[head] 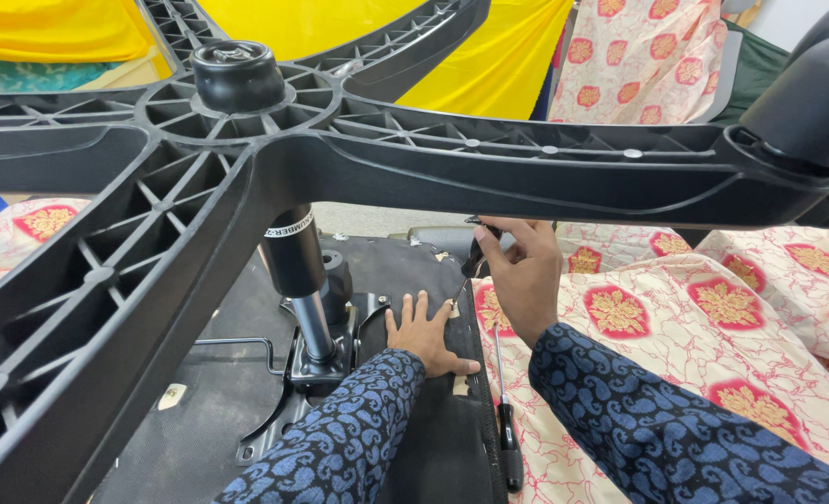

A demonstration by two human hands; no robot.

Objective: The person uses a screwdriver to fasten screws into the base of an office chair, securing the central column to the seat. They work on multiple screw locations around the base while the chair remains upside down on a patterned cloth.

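Floral bedsheet [769, 308] beneath; yellow cloth [508, 56] behind. One black five-star chair base [358, 163] crosses my view above, one gas cylinder [295, 257] below it. My left hand [424, 336] lies flat, fingers spread, on the upturned seat underside [218, 411]. My right hand [522, 275] grips one screwdriver [470, 266] at the seat edge. One spare screwdriver [508, 439] lies alongside.

- Both arms are covered by long sleeves of dark navy fabric printed all over with a lighter blue paisley and swirl pattern.
- The left sleeve [340, 439] ends at the wrist, just behind the bare left hand [424, 334].
- The right sleeve [657, 425] also stops at the wrist, its cuff edge sitting close behind the bare right hand [522, 275].
- No rings, watch or gloves show on the hands.
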